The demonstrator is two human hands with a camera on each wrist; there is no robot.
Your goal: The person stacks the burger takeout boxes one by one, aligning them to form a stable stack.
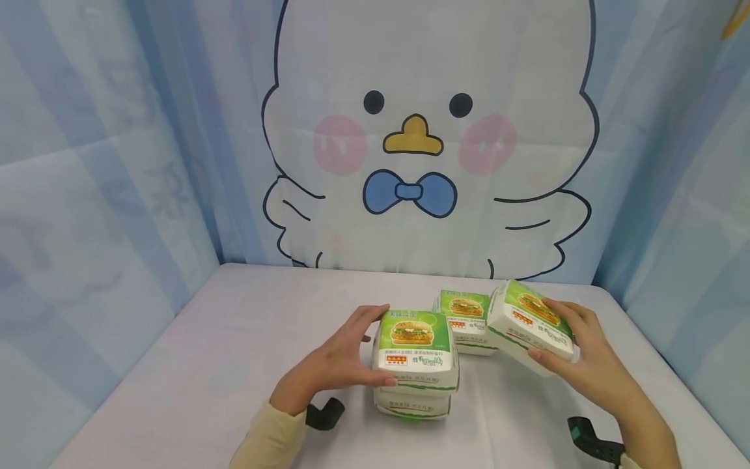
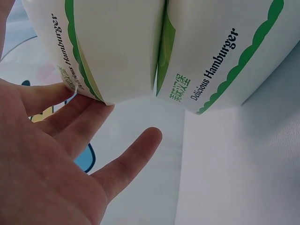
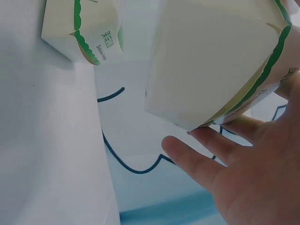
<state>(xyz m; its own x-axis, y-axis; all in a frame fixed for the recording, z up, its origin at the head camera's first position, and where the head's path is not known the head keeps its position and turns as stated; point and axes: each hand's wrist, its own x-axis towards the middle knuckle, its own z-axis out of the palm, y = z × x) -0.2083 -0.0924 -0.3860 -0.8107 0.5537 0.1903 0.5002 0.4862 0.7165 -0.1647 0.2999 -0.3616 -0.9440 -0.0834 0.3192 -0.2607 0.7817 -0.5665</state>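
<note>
My left hand [image 1: 331,365] grips the upper white and green hamburger box [image 1: 417,339] of a stack by its left side, thumb at the front. A matching lower box [image 1: 413,405] stands on the table under it; the left wrist view shows the lower box [image 2: 211,56] against the upper one. On the right, my right hand [image 1: 594,365] holds another hamburger box [image 1: 530,322] tilted and raised off the table. Its plain underside [image 3: 211,61] shows in the right wrist view. Behind, a further hamburger box [image 1: 465,319] stands on the table, between the stack and the raised box.
A white cloth-covered table [image 1: 234,326] lies under everything. Light blue curtains [image 1: 99,163] enclose it at the sides, and a printed cartoon bird backdrop [image 1: 428,65] hangs along the rear edge. Dark wrist-camera mounts [image 1: 325,415] sit at both wrists.
</note>
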